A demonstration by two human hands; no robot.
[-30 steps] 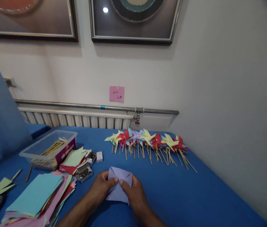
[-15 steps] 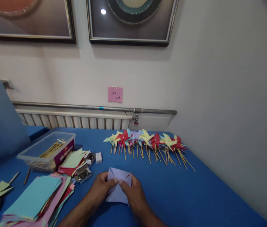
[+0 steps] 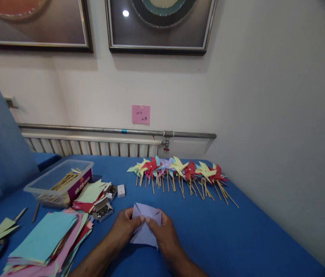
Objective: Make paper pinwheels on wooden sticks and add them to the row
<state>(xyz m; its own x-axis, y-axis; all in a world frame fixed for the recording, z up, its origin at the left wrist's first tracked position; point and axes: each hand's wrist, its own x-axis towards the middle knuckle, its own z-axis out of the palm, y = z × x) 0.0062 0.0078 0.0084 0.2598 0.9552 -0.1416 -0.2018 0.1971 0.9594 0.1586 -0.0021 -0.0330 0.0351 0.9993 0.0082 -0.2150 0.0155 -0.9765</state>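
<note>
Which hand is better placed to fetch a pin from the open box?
Probably left. The left hand pinches the lilac paper on the side nearer the open pin box; the right hand would cross over.

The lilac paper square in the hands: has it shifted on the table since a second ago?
No. The lilac paper square keeps its place just right of the open box of pins, pinched by left hand and right hand.

A row of finished pinwheels (image 3: 179, 173) lies at twelve o'clock; a clear box of sticks (image 3: 60, 181) at ten; stacked coloured paper (image 3: 45, 238) at eight; pin boxes (image 3: 102, 211) beside it.
</note>
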